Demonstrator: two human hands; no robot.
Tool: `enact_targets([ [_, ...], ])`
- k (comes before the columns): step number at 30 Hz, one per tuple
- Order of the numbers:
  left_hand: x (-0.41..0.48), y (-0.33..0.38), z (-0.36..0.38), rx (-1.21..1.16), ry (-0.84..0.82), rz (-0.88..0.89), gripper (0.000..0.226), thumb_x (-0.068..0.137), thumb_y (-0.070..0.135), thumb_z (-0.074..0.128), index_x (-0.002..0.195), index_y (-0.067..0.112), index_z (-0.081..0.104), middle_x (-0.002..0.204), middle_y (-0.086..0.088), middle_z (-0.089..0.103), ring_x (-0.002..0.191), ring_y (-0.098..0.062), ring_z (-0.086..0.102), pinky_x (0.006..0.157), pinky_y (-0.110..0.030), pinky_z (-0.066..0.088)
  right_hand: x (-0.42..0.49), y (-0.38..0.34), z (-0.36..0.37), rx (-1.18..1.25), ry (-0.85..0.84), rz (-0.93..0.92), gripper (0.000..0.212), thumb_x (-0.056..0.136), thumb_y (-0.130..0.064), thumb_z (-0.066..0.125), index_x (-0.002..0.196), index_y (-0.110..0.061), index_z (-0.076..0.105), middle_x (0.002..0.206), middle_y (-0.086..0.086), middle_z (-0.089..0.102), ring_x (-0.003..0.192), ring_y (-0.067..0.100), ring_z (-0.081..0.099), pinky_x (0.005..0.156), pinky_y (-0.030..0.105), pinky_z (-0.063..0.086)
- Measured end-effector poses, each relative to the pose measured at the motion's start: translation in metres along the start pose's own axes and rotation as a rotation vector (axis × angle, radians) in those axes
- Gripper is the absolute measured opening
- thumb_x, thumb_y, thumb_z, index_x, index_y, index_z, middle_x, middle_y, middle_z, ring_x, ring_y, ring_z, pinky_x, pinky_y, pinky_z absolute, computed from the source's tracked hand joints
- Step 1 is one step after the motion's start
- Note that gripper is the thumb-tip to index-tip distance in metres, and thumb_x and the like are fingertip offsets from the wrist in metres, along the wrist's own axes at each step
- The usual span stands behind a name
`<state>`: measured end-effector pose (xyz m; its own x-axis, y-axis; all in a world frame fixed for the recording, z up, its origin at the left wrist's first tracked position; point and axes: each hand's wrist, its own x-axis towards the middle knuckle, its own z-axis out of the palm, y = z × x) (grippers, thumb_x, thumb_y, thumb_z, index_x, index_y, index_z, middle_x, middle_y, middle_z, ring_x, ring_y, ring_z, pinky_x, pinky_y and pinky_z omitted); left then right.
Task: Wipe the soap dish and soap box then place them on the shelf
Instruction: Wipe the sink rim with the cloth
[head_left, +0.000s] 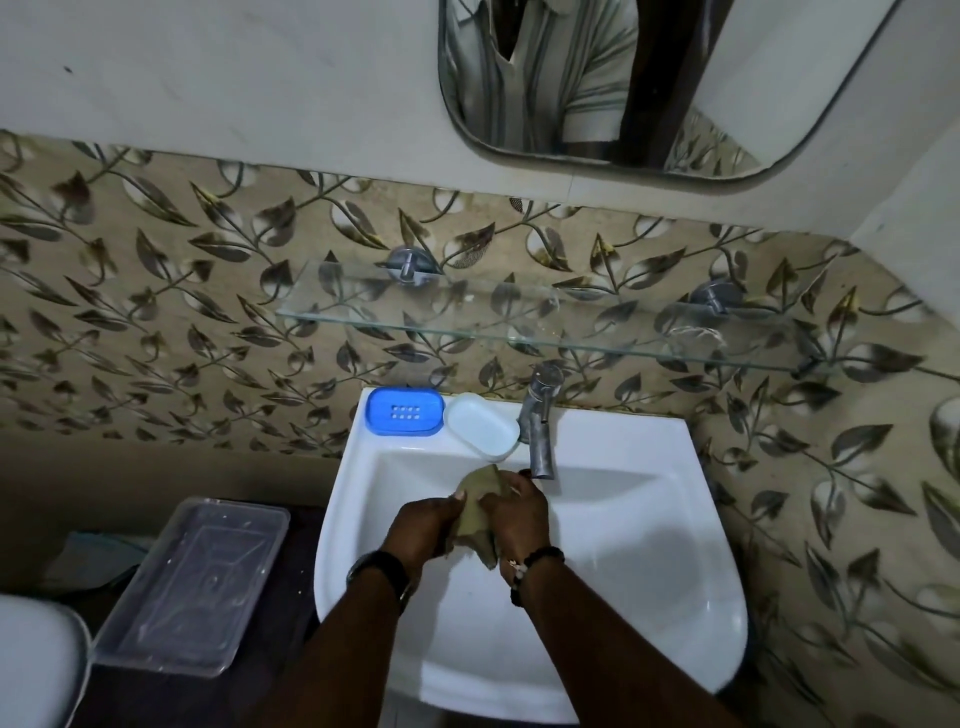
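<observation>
A blue soap dish (405, 411) with drain holes rests on the back left ledge of the white sink (649, 519). Right beside it lies a white oval soap box (483, 427), close to the tap. Above them a glass shelf (519, 327) is fixed to the leaf-patterned wall. Over the basin, my left hand (428, 525) and my right hand (517, 512) both clutch a crumpled olive-brown cloth (475, 512) between them, just under the tap's spout. Both hands are well in front of the dish and the box.
A chrome tap (540, 421) stands at the sink's back middle. A clear plastic tray (192, 582) lies on a dark surface to the left, next to a white toilet edge (31, 670). A mirror (649, 78) hangs above the shelf.
</observation>
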<state>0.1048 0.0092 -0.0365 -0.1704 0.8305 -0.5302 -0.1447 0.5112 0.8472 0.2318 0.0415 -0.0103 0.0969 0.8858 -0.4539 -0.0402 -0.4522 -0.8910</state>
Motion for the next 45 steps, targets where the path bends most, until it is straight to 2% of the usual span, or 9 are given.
enact_targets([
  [3, -0.007, 0.007, -0.015, -0.153, -0.074, 0.112, 0.026, 0.092, 0.027, 0.069, 0.103, 0.004, 0.075, 0.100, -0.018, 0.077, 0.097, -0.042, 0.070, 0.086, -0.051, 0.057, -0.010, -0.011, 0.000, -0.103, -0.057, -0.133, 0.036, 0.077, 0.003, 0.064, 0.093, -0.029, 0.064, 0.102, 0.004, 0.071, 0.099, 0.027, 0.068, 0.090, 0.047, 0.057],
  [11, -0.045, 0.079, 0.026, -0.358, -0.205, 0.334, 0.022, 0.085, 0.021, 0.071, 0.103, 0.010, 0.066, 0.095, -0.007, 0.073, 0.083, -0.021, 0.067, 0.070, -0.033, 0.056, -0.036, -0.082, -0.057, -0.128, 0.021, -0.460, 0.024, 0.075, -0.011, 0.082, 0.095, -0.015, 0.069, 0.096, 0.009, 0.075, 0.094, 0.028, 0.072, 0.087, 0.044, 0.059],
  [20, -0.070, 0.117, 0.133, -0.320, -0.479, 0.248, 0.035, 0.089, -0.008, 0.056, 0.119, 0.007, 0.065, 0.105, -0.014, 0.076, 0.089, -0.029, 0.072, 0.067, -0.036, 0.059, -0.047, -0.144, -0.173, -0.143, 0.147, -0.506, 0.022, 0.074, 0.000, 0.082, 0.077, -0.020, 0.072, 0.086, 0.006, 0.076, 0.084, 0.023, 0.070, 0.079, 0.033, 0.059],
  [23, -0.073, 0.112, 0.153, -0.298, -0.528, 0.210, 0.030, 0.092, 0.001, 0.060, 0.121, 0.005, 0.065, 0.113, -0.017, 0.073, 0.098, -0.032, 0.070, 0.075, -0.042, 0.058, -0.046, -0.141, -0.195, -0.123, 0.178, -0.474, 0.018, 0.075, 0.000, 0.081, 0.080, -0.014, 0.072, 0.088, 0.008, 0.076, 0.086, 0.023, 0.070, 0.083, 0.036, 0.059],
  [30, -0.060, 0.099, 0.194, -0.423, -0.420, 0.139, 0.021, 0.098, -0.001, 0.053, 0.113, 0.011, 0.062, 0.104, -0.017, 0.071, 0.090, -0.032, 0.067, 0.075, -0.042, 0.056, -0.029, -0.121, -0.219, 0.199, 0.175, -0.278, 0.024, 0.078, -0.009, 0.081, 0.099, -0.018, 0.071, 0.104, 0.011, 0.075, 0.089, 0.026, 0.071, 0.074, 0.044, 0.061],
  [33, -0.049, 0.086, 0.205, -0.434, -0.354, 0.083, 0.021, 0.099, -0.001, 0.051, 0.113, 0.010, 0.062, 0.105, -0.018, 0.070, 0.090, -0.033, 0.065, 0.076, -0.043, 0.055, -0.014, -0.099, -0.222, 0.196, 0.131, -0.174, 0.043, 0.080, 0.004, 0.074, 0.118, -0.013, 0.064, 0.107, 0.011, 0.072, 0.092, 0.028, 0.069, 0.077, 0.049, 0.061],
  [37, -0.028, 0.068, 0.213, -0.347, -0.274, 0.029, 0.024, 0.091, -0.007, 0.055, 0.107, 0.004, 0.067, 0.107, -0.021, 0.071, 0.091, -0.034, 0.066, 0.078, -0.044, 0.055, 0.011, -0.093, -0.228, -0.080, 0.271, -0.306, 0.048, 0.076, 0.018, 0.067, 0.115, -0.008, 0.057, 0.116, 0.016, 0.066, 0.104, 0.030, 0.064, 0.090, 0.043, 0.056],
  [42, -0.001, 0.064, 0.224, -0.157, -0.172, 0.109, 0.021, 0.083, -0.008, 0.060, 0.097, 0.005, 0.069, 0.094, -0.021, 0.071, 0.073, -0.028, 0.063, 0.062, -0.035, 0.052, 0.040, -0.097, -0.235, -0.432, 0.350, -0.437, 0.039, 0.078, 0.007, 0.064, 0.104, -0.019, 0.051, 0.097, 0.007, 0.064, 0.086, 0.026, 0.062, 0.073, 0.038, 0.054],
  [45, 0.013, 0.067, 0.236, -0.061, -0.131, 0.227, 0.032, 0.083, -0.010, 0.059, 0.096, 0.017, 0.068, 0.089, -0.010, 0.072, 0.063, -0.018, 0.063, 0.051, -0.027, 0.051, 0.064, -0.104, -0.237, -0.624, 0.365, -0.540, 0.029, 0.077, 0.009, 0.064, 0.097, -0.011, 0.058, 0.099, 0.007, 0.063, 0.093, 0.026, 0.061, 0.081, 0.039, 0.052],
])
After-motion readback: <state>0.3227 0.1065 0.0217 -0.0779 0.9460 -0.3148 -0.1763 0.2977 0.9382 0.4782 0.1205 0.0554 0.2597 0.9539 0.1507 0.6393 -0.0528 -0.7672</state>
